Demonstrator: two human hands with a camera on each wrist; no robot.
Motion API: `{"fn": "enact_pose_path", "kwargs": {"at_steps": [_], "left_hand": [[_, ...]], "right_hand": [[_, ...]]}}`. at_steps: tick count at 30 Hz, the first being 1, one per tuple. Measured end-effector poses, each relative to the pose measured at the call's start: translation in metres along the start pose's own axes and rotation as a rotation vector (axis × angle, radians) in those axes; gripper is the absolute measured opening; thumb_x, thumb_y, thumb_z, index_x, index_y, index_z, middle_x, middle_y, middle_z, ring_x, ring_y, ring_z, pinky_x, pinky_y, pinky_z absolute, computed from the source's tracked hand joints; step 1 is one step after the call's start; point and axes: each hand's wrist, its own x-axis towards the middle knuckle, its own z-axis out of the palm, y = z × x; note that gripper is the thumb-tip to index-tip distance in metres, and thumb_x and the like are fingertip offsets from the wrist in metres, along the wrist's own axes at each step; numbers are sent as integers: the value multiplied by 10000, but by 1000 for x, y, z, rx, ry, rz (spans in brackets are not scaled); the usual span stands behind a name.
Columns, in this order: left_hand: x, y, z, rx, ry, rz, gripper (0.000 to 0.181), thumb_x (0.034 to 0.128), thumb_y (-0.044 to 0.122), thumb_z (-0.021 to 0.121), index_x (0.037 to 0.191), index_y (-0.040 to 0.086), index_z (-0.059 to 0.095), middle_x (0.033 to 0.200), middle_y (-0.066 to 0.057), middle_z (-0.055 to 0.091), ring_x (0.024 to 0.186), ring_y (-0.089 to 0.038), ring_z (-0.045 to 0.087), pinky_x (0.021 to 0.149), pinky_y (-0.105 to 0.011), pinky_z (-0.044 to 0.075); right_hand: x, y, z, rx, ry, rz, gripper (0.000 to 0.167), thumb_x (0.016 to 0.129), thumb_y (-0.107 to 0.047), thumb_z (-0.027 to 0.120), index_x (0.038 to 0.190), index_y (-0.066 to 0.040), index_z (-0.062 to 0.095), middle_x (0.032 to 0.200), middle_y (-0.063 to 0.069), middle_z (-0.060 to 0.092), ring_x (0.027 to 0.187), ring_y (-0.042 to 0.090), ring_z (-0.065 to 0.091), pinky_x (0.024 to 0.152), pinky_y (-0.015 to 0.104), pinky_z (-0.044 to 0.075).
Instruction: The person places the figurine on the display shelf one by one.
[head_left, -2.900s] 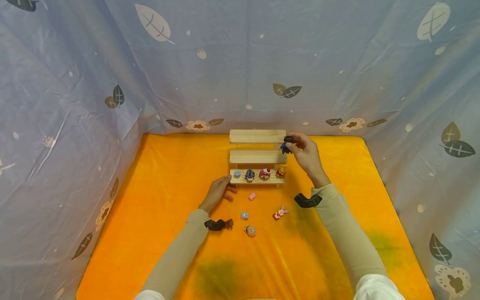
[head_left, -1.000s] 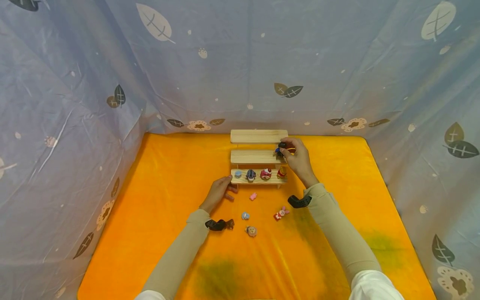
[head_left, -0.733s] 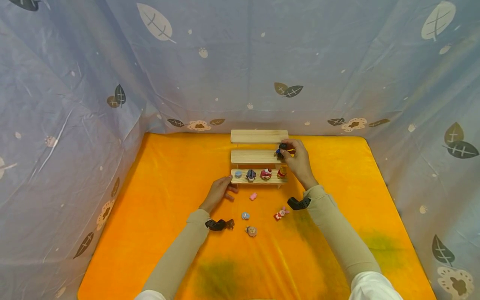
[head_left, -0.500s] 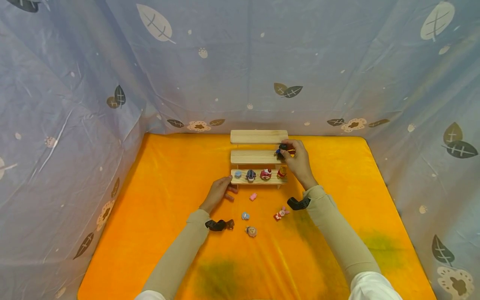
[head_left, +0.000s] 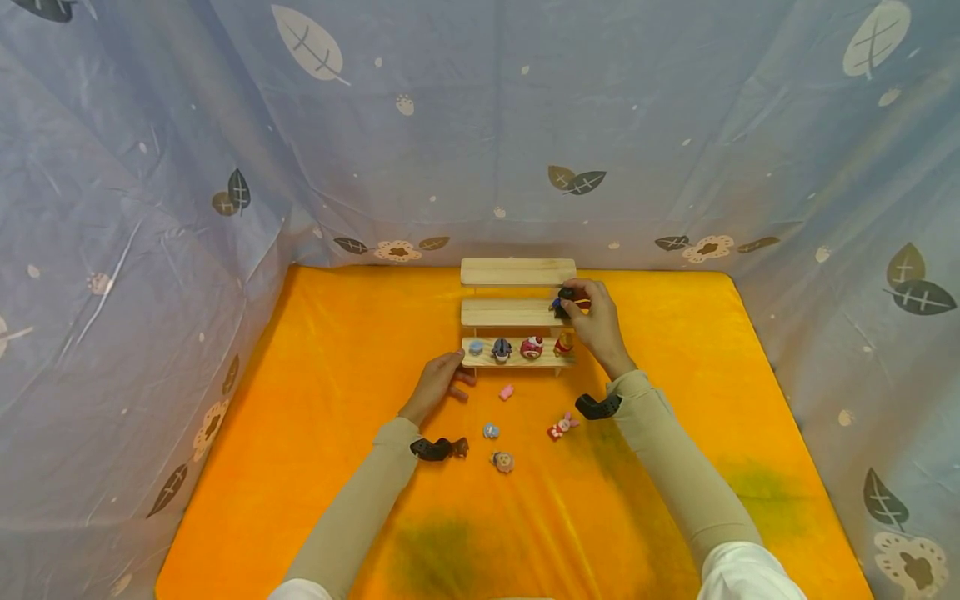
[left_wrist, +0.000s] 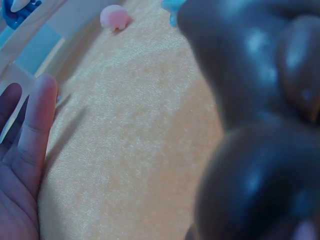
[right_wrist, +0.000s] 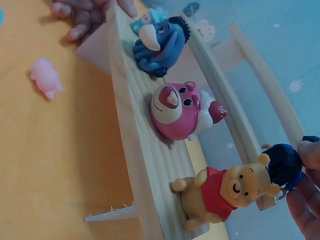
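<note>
- Leftward and slightly down since the earliest frame: the right hand (head_left: 602, 325) has brought the dark figurine (right_wrist: 284, 167) to the right end of the middle tier (head_left: 502, 312) of a wooden stand (head_left: 540, 272).
- Nearest, on the orange cloth (head_left: 352, 333), lies a tan figurine (head_left: 502, 462), with a brown figurine (head_left: 460, 448) to its left, looming large in the left wrist view.
- A little farther are a light-blue figurine (head_left: 491, 431) and, well to its right, a pink-eared rabbit (head_left: 561, 427).
- Just in front of the stand lies a small pink figurine (head_left: 506, 392).
- Left hand (head_left: 437, 385): fingers loosely extended, touching the left end of the lowest tier (head_left: 517, 363).
- Along that tier, left to right: a pale-blue figurine (head_left: 476, 348), a blue donkey (head_left: 502, 350), a pink bear (head_left: 532, 348) and a yellow bear (right_wrist: 227, 192) in a red shirt.
- Behind them, the right hand pinches the dark figurine between thumb and fingers; whether it touches the middle tier cannot be told.
- Farther back is the top tier (head_left: 487, 272), of the same pale wood.
- Beyond hangs a blue-grey curtain (head_left: 450, 150), printed with leaves and flowers.
</note>
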Motion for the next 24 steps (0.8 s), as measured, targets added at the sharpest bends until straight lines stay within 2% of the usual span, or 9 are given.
{"fn": "enact_pose_path", "kwargs": {"at_steps": [12, 24], "left_hand": [[0, -1, 1, 1, 1, 8, 534, 1061, 475, 487, 1144, -23, 663, 860, -102, 725, 578, -151, 687, 610, -335, 639], [1, 0, 0, 2, 2, 7, 514, 1065, 457, 488, 1159, -16, 664, 874, -122, 730, 570, -150, 685, 608, -328, 638]], "right_hand": [[-1, 2, 0, -7, -8, -26, 324, 980, 13, 628, 1301, -28, 606, 1218, 228, 537, 1138, 394, 572, 1013, 555, 504], [0, 3, -4, -21, -30, -32, 409, 974, 59, 587, 1373, -30, 576, 1277, 235, 527, 1178, 394, 538, 1035, 553, 487]]}}
